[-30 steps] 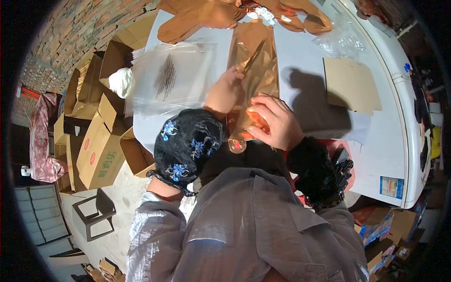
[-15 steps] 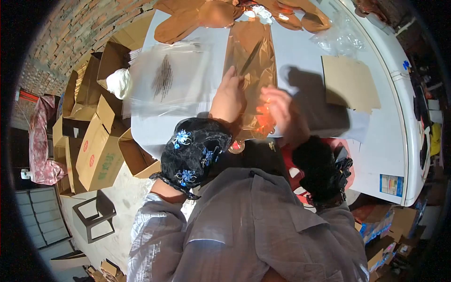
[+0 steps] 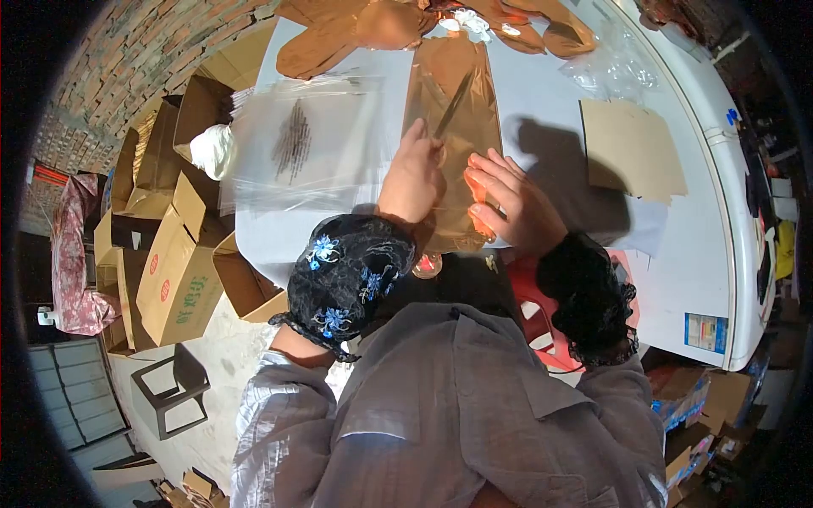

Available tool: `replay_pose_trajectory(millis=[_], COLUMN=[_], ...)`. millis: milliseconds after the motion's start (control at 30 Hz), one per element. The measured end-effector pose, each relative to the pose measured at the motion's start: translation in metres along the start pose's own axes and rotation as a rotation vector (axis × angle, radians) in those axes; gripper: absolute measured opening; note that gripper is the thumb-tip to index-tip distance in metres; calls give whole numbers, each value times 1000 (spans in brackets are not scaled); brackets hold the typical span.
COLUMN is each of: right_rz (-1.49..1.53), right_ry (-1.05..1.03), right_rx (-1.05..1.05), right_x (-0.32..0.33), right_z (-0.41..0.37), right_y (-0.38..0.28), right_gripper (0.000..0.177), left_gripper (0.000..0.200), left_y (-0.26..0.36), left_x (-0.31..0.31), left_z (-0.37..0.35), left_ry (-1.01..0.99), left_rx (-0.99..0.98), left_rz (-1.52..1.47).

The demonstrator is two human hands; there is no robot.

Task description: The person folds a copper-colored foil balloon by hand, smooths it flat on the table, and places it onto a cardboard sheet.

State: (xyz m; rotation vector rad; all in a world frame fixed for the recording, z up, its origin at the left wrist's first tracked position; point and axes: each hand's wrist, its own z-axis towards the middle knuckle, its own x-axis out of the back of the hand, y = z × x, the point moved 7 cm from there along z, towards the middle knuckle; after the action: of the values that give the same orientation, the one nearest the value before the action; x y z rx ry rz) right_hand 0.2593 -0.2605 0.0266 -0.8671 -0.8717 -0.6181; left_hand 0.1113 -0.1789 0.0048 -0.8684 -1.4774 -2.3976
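Observation:
A long flat copper-coloured foil balloon (image 3: 464, 106) lies on the white table in front of me. My left hand (image 3: 412, 179) rests on its left edge with curled fingers. From those fingertips a slim dark blade-like strip (image 3: 456, 103) slants up to the right across the foil. My right hand (image 3: 518, 199) stands on edge at the lower right side of the foil, fingers stretched out and thumb apart. Bright orange reflections show in the foil beside it. More copper foil balloons (image 3: 385, 27) lie at the far edge, with small white pieces (image 3: 466, 25) among them.
Left on the white table (image 3: 529, 89) is a stack of clear plastic bags (image 3: 339, 140). To the right are a brown cardboard sheet (image 3: 631, 148) and crumpled clear plastic (image 3: 614, 72). Open cardboard boxes (image 3: 182, 262) crowd the left side, near a dark stool (image 3: 169, 389).
My right hand, blurred before, has tilted upright and its fingers have straightened at the foil's right edge. The foil looks smoother. My left hand stays almost in place.

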Motion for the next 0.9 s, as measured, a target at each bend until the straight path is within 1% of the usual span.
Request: replay_pose_trajectory(millis=[133, 233, 367, 467, 567, 667, 700, 800, 833, 900], right_rz=[-20, -31, -60, -61, -77, -158, 84, 332, 348, 318], right_ry=[-4, 59, 11, 4, 32, 45, 61, 177, 178, 164], right_rx=[-12, 6, 24, 6, 39, 85, -102, -181, -272, -275], right_x=[3, 8, -5, -3, -3, 12, 14, 34, 41, 44], right_z=[4, 13, 9, 8, 9, 19, 21, 27, 27, 27], right_y=[1, -9, -7, -9, -6, 1, 20, 42, 42, 41], right_gripper=[51, 56, 61, 60, 57, 51, 49, 52, 53, 53], left_gripper=[42, 41, 40, 40, 39, 39, 39, 40, 41, 42], left_y=[1, -2, -3, -2, -2, -7, -7, -5, -4, -2], left_x=[1, -1, -2, -2, -2, -4, -4, -3, -2, -1], left_z=[0, 0, -1, -1, -2, -2, -2, -2, -2, -3], left_ry=[-8, 0, -3, 4, 12, 14, 14, 9, 14, 22], left_rx=[-6, -23, -21, -26, -33, -28, -24, -30, -30, -28], left_rz=[3, 12, 9, 21, 27, 35, 39, 37, 31, 19])
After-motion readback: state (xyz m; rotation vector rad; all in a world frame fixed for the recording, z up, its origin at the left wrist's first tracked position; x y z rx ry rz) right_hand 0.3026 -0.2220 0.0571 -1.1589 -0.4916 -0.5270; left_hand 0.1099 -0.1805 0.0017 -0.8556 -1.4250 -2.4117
